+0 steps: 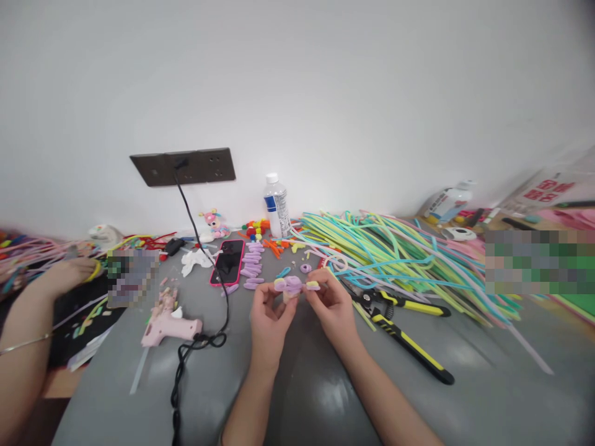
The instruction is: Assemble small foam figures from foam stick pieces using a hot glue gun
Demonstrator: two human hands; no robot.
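Between finger and thumb, my left hand (271, 316) grips a small fuzzy purple figure (292, 285), with a purple-and-yellow piece on its left side. My right hand (331, 305) pinches a similar purple-and-yellow fuzzy piece (313, 285) at the figure's right side; whether the two are joined I cannot tell. Just behind the hands lie a purple ring-like bit (305, 268) and a blue twisted piece (282, 272). Rows of short purple fuzzy pieces (251, 266) lie to the left, beside a pink-cased phone (227, 262).
A pink glue gun (171, 328) lies left, near a black cord (227, 313) running to the wall socket (186, 166). Yellow-black pliers (403, 337) and many pipe cleaners (395, 254) lie right. A bottle (277, 207) stands behind. Another person's hand (77, 271) is far left.
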